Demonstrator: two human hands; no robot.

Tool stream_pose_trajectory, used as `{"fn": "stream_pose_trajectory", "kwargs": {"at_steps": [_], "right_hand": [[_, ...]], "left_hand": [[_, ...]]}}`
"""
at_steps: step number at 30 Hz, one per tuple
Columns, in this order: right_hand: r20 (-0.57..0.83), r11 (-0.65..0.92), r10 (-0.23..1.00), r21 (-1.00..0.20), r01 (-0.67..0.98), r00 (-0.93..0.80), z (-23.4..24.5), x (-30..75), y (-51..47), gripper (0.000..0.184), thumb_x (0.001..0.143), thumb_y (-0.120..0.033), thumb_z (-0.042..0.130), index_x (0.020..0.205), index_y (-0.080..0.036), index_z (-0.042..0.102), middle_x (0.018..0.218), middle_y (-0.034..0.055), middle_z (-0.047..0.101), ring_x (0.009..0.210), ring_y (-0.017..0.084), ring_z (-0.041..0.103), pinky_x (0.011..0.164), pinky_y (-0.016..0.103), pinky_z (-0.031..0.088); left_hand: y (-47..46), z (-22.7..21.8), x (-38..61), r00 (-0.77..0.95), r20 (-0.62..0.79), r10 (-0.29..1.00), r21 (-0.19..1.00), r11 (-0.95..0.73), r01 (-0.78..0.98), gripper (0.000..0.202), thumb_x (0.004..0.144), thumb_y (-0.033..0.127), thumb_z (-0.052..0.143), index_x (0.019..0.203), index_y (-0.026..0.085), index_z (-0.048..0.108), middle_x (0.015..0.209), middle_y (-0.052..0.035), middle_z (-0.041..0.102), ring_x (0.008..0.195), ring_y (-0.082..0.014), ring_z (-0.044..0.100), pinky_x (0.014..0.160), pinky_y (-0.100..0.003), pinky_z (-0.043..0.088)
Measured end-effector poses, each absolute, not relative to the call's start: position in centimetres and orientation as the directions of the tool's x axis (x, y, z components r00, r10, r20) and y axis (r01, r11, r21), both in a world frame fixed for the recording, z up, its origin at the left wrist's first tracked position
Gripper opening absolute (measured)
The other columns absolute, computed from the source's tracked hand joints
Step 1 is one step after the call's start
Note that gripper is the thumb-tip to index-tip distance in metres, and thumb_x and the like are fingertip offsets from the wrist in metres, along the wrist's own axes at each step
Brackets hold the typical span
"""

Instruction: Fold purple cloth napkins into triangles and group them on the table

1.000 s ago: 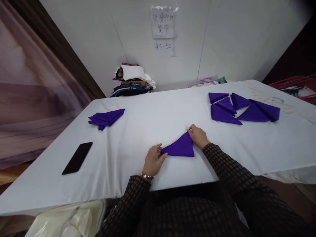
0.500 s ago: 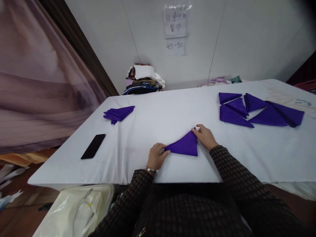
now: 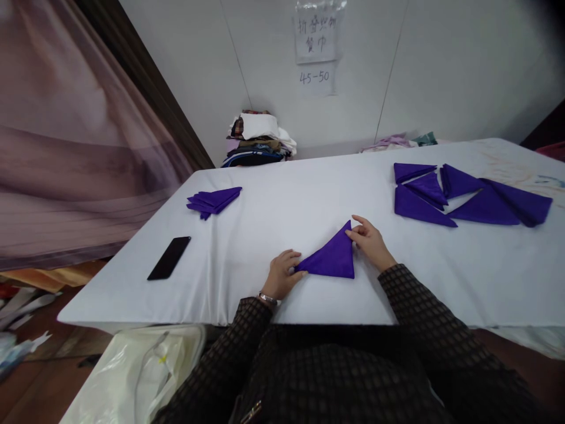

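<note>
The scene is viewed from the wearer's head, above and behind the left hand point(image 3: 281, 275) and right hand point(image 3: 371, 242), facing forward and down. Both are seen fairly near, around mid-frame; the white tablecloth point(image 3: 269, 218) about them and the wall point(image 3: 371, 65) beyond are taken in.

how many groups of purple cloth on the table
3: fanned pile at left, triangle between left hand and right hand, cluster at right; individual cloths may be hidden.
</note>
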State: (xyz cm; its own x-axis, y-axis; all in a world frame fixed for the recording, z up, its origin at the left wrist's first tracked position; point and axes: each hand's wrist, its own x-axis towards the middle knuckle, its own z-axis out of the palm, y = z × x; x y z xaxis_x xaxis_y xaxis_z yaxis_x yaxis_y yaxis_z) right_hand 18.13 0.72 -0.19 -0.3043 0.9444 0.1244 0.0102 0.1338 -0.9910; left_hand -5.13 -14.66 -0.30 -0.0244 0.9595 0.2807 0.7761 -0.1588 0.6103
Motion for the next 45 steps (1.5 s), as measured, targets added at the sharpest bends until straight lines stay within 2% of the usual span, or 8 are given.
{"fn": "stream_pose_trajectory", "kwargs": {"at_steps": [5, 12, 15, 19, 25, 32, 38, 45], "right_hand": [[0.106, 0.067, 0.938, -0.990, -0.126, -0.330, 0.6, 18.2, 0.3, 0.055, 0.070, -0.035, 0.067, 0.120, -0.022, 0.050, 0.064, -0.0079, 0.047, 0.053, 0.008, 0.043, 0.045, 0.020, 0.036], [0.058, 0.021, 0.948, -0.992, -0.120, -0.314, 0.4, 18.2, 0.4, 0.054, 0.068, -0.036, 0.069, 0.117, -0.021, 0.052, 0.062, -0.0081, 0.048, 0.052, 0.009, 0.045, 0.044, 0.021, 0.038], [0.037, 0.000, 0.951, -0.993, -0.119, -0.308, 0.2, 18.3, 0.5, 0.054, 0.067, -0.035, 0.069, 0.116, -0.020, 0.052, 0.061, -0.0084, 0.048, 0.051, 0.009, 0.045, 0.043, 0.020, 0.038], [0.022, -0.010, 0.952, -0.995, -0.102, -0.306, 0.1, 18.4, 0.6, 0.052, 0.067, -0.036, 0.069, 0.114, -0.020, 0.053, 0.060, -0.0085, 0.048, 0.049, 0.008, 0.046, 0.043, 0.021, 0.038], [-0.001, -0.026, 0.949, -0.997, -0.077, -0.314, 0.0, 18.4, 0.6, 0.051, 0.068, -0.036, 0.069, 0.114, -0.020, 0.053, 0.060, -0.0083, 0.048, 0.047, 0.008, 0.045, 0.042, 0.022, 0.037], [-0.010, -0.033, 0.948, -0.997, -0.067, -0.317, 0.0, 18.4, 0.5, 0.051, 0.068, -0.037, 0.068, 0.114, -0.020, 0.053, 0.060, -0.0082, 0.049, 0.047, 0.008, 0.045, 0.043, 0.023, 0.037], [-0.021, -0.037, 0.953, -0.998, -0.049, -0.303, -0.5, 18.5, 0.7, 0.051, 0.068, -0.037, 0.068, 0.113, -0.020, 0.053, 0.060, -0.0084, 0.049, 0.046, 0.008, 0.045, 0.042, 0.022, 0.037], [-0.011, -0.016, 0.955, -1.000, -0.017, -0.297, -0.5, 18.5, 0.7, 0.052, 0.067, -0.039, 0.067, 0.112, -0.019, 0.053, 0.060, -0.0082, 0.048, 0.046, 0.008, 0.041, 0.042, 0.022, 0.032]], "left_hand": [[-14.7, -0.5, -5.2, 0.017, 0.214, 0.977, 0.571, -0.140, 0.809, 0.011, 0.075, 0.034, 0.066, 0.081, 0.024, 0.066, 0.118, -0.0029, 0.062, 0.124, -0.0258, 0.043, 0.104, -0.049, 0.032], [-14.4, -0.3, -5.2, 0.050, 0.139, 0.989, 0.561, -0.120, 0.819, 0.008, 0.080, 0.031, 0.060, 0.079, 0.026, 0.067, 0.120, 0.0000, 0.062, 0.128, -0.0259, 0.039, 0.106, -0.052, 0.027], [-14.5, -0.5, -5.2, 0.029, 0.181, 0.983, 0.570, -0.128, 0.811, 0.011, 0.080, 0.031, 0.061, 0.089, 0.026, 0.066, 0.121, -0.0021, 0.061, 0.126, -0.0252, 0.042, 0.106, -0.052, 0.027], [-15.1, -0.9, -5.3, -0.024, 0.291, 0.956, 0.593, -0.161, 0.789, 0.036, 0.073, 0.033, 0.068, 0.106, 0.023, 0.058, 0.122, -0.0071, 0.059, 0.122, -0.0244, 0.046, 0.104, -0.049, 0.033], [-15.6, -1.1, -5.3, -0.071, 0.322, 0.944, 0.623, -0.155, 0.767, 0.026, 0.071, 0.027, 0.069, 0.094, 0.022, 0.059, 0.118, -0.0077, 0.060, 0.121, -0.0253, 0.047, 0.101, -0.049, 0.038], [-15.0, -1.1, -5.1, -0.056, 0.309, 0.949, 0.633, -0.162, 0.757, 0.007, 0.074, 0.027, 0.065, 0.074, 0.022, 0.060, 0.114, -0.0058, 0.064, 0.123, -0.0255, 0.045, 0.103, -0.052, 0.034], [-15.0, -0.5, -4.9, -0.013, 0.198, 0.980, 0.613, -0.113, 0.782, 0.007, 0.078, 0.025, 0.059, 0.072, 0.024, 0.062, 0.117, -0.0015, 0.063, 0.127, -0.0245, 0.041, 0.106, -0.053, 0.027], [-15.0, 0.3, -4.6, -0.012, 0.112, 0.994, 0.580, -0.055, 0.812, 0.015, 0.083, 0.025, 0.051, 0.073, 0.024, 0.063, 0.122, -0.0013, 0.061, 0.131, -0.0250, 0.035, 0.107, -0.054, 0.023]]}}
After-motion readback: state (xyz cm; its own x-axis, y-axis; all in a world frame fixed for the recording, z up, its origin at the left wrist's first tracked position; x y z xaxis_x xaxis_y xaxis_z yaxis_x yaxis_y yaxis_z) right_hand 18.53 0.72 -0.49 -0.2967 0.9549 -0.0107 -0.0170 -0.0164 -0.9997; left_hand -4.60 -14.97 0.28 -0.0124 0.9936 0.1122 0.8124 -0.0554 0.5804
